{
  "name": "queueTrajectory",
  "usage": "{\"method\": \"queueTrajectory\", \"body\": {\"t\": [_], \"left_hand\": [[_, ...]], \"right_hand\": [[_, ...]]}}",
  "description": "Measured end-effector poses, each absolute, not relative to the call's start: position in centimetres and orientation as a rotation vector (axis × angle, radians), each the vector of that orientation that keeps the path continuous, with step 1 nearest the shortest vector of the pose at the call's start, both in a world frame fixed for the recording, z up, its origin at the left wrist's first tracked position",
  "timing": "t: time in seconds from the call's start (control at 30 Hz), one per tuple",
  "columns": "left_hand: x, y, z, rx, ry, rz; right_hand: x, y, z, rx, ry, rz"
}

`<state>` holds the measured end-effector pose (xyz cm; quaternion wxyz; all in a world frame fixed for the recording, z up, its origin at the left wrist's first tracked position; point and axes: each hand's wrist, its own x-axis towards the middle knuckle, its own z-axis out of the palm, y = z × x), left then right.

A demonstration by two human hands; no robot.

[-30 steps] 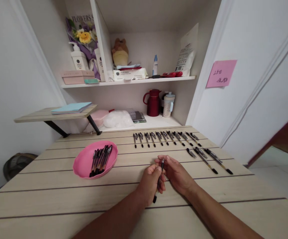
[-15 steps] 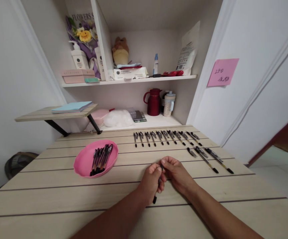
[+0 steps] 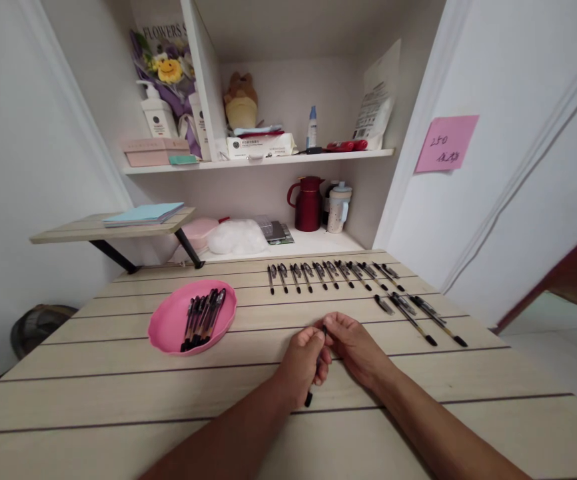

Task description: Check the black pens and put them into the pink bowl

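My left hand [image 3: 303,360] is closed around a dark pen [image 3: 309,399], whose black end sticks out below the fist. My right hand [image 3: 351,343] meets it at the upper end, thumb and fingers pinched on the pen's dark tip; the fingers partly cover that spot. Beyond my hands to the right lies a lone pen cap [image 3: 383,305]. Beside it rest two uncapped pens [image 3: 438,320], each with its cap alongside. Farther back, a row of several uncapped pens [image 3: 310,279] and their caps spans the table. At left, a pink scalloped dish [image 3: 163,327] holds several capped pens [image 3: 203,320].
A small raised shelf [image 3: 68,230] on black legs carries blue paper [image 3: 143,214]. At the back, a cabinet holds a red jug [image 3: 308,205], a speckled cup [image 3: 338,210] and a white plastic bag [image 3: 237,238]. A pink note [image 3: 447,143] hangs on the right wall.
Both hands stay almost in place, with only a slight shift of the fingers at the pen's upper end. The pens on the table and in the dish have not moved.
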<state>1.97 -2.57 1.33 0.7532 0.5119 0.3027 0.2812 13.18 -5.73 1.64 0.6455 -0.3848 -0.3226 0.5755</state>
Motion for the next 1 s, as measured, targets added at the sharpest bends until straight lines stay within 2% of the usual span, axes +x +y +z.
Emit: {"method": "queueTrajectory", "body": {"t": [0.37, 0.5, 0.7, 0.9, 1.0], "left_hand": [[1.5, -2.5, 1.8, 1.088, 0.593, 0.512], [1.5, -2.6, 1.9, 1.092, 0.592, 0.514], [1.4, -2.6, 1.9, 1.093, 0.605, 0.515], [1.5, -2.4, 1.8, 1.124, 0.602, 0.493], [1.4, -2.5, 1.9, 1.134, 0.612, 0.496]], "right_hand": [[14.4, -5.5, 1.9, -0.74, -0.546, 1.25], [16.3, -5.0, 2.3, -0.85, -0.526, 1.045], [23.5, -6.1, 2.2, -1.457, -0.623, 0.507], [28.5, -8.0, 0.1, -2.039, -0.914, 0.309], [28.3, -8.1, -0.1, -2.306, -1.145, 0.055]]}}
